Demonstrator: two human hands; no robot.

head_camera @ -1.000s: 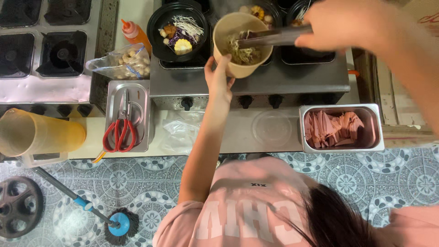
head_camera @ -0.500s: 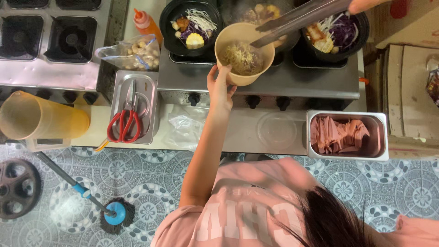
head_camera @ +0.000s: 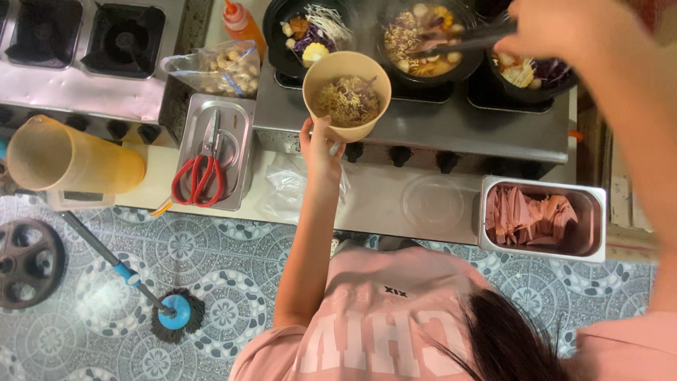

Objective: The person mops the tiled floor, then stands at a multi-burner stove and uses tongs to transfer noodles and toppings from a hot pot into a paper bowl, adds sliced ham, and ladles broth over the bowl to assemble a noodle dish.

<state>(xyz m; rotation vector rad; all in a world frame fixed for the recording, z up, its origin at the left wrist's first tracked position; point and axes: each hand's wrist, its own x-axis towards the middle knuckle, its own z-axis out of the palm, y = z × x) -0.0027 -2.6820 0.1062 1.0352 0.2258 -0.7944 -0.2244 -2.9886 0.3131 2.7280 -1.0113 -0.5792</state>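
Left hand: the left hand (head_camera: 321, 144) is gripping the cup (head_camera: 346, 95) from below, fingers curled against its lower wall, thumb on the near side.
Cup: a tan paper cup, standing upright in the air over the front edge of the stove (head_camera: 416, 127) — noodles and purple shreds are lying inside it.
Right hand: the right hand (head_camera: 557, 28) is closing around the tongs (head_camera: 458, 44) at the top right, fingers pressed together on the handles.
Tongs: the tips are reaching into the middle pot (head_camera: 430, 39) (whether they are pinching any food I cannot tell).
Pots: three black pots are sitting on the stove; the middle one is holding noodles and balls in broth, the left pot (head_camera: 307, 32) vegetables and corn, the right pot (head_camera: 525, 74) purple cabbage.
Desk: the desk (head_camera: 381, 204) is carrying a steel tray (head_camera: 215, 152) with red scissors (head_camera: 199, 173), a clear lid (head_camera: 431, 203) and a steel pan of pink sliced meat (head_camera: 539, 219).
Left side: a yellow jug (head_camera: 67, 159) is lying tilted near the tray — a bag of balls (head_camera: 215, 67) and an orange bottle (head_camera: 240, 21) are sitting behind it.
Floor: a mop (head_camera: 173, 314) is resting on the patterned tiles.
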